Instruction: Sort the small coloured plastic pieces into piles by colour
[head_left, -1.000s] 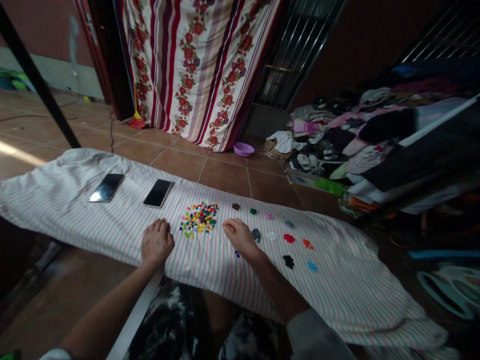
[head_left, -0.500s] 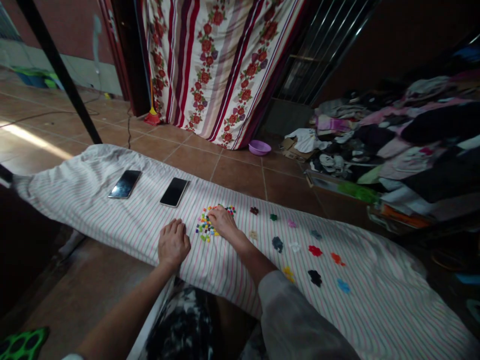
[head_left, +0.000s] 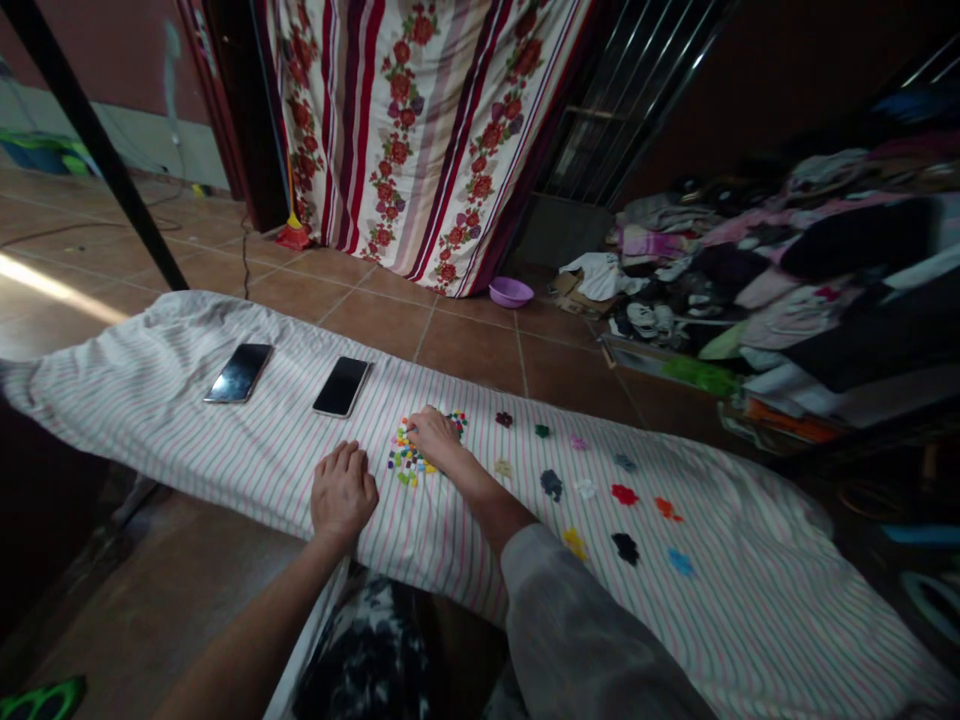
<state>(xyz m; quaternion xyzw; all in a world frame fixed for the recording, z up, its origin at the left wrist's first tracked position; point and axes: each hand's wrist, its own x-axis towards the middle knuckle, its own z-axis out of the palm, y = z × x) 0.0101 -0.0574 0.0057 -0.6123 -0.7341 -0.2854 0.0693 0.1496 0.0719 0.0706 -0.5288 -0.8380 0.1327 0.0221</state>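
On the striped cloth point(head_left: 465, 540) lies a loose mix of small coloured pieces point(head_left: 409, 462). My right hand point(head_left: 436, 437) reaches over this mix, fingers bent down and together at its upper part; what they pinch, if anything, is too small to see. Left of the mix, my left hand point(head_left: 344, 490) rests flat on the cloth near its front edge, holding nothing. Right of my right hand are small piles sorted by colour, among them a red pile point(head_left: 624, 495), a black pile point(head_left: 625, 548), a yellow pile point(head_left: 574, 543) and a blue pile point(head_left: 681, 562).
Two phones, a left one point(head_left: 238, 373) and a right one point(head_left: 342, 386), lie on the cloth's left half. Beyond its far edge, a purple basin point(head_left: 511, 292) stands on the tiled floor near a floral curtain point(head_left: 420, 140). Heaped clothes point(head_left: 795, 300) are at the right.
My right hand has shifted slightly left over the mixed pieces, its fingers still bent down. My left hand stays resting on the cloth. The whole view has moved a little.
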